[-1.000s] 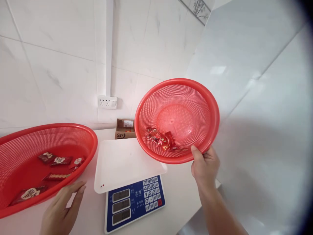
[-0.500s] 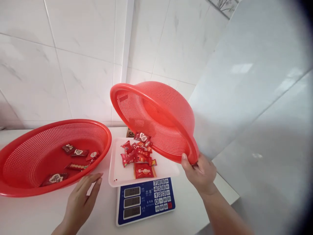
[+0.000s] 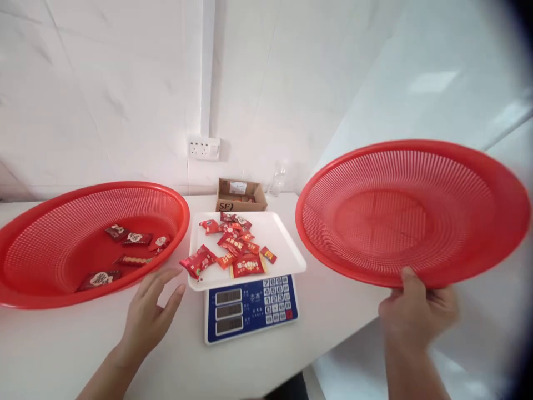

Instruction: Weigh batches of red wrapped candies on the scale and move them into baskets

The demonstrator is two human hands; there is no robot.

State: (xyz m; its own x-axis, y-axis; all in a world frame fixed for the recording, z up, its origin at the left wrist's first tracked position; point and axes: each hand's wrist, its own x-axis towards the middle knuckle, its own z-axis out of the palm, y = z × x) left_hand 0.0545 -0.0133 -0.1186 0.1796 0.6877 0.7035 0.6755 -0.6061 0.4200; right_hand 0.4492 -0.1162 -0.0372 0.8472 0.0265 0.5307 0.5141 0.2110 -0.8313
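My right hand [image 3: 418, 308] grips the near rim of an empty red mesh basket [image 3: 412, 214], held in the air to the right of the table. Several red candy packets [image 3: 233, 247] lie heaped on the white tray [image 3: 287, 253] of a blue-fronted scale [image 3: 252, 308]; one packet overhangs the tray's left edge. My left hand [image 3: 152, 311] hovers open over the table between the scale and a second red basket [image 3: 25, 244], which rests on the table and holds several dark wrapped sweets [image 3: 131, 240].
A small open cardboard box [image 3: 241, 194] and a clear bottle [image 3: 277, 180] stand behind the scale against the tiled wall. A socket strip [image 3: 204, 148] is on the wall. The white table's [image 3: 333, 311] right edge runs just past the scale.
The right-hand basket was tipped over the scale, the packets fell onto the tray, and the basket has swung away to the right, empty. My left hand stayed near the left basket.
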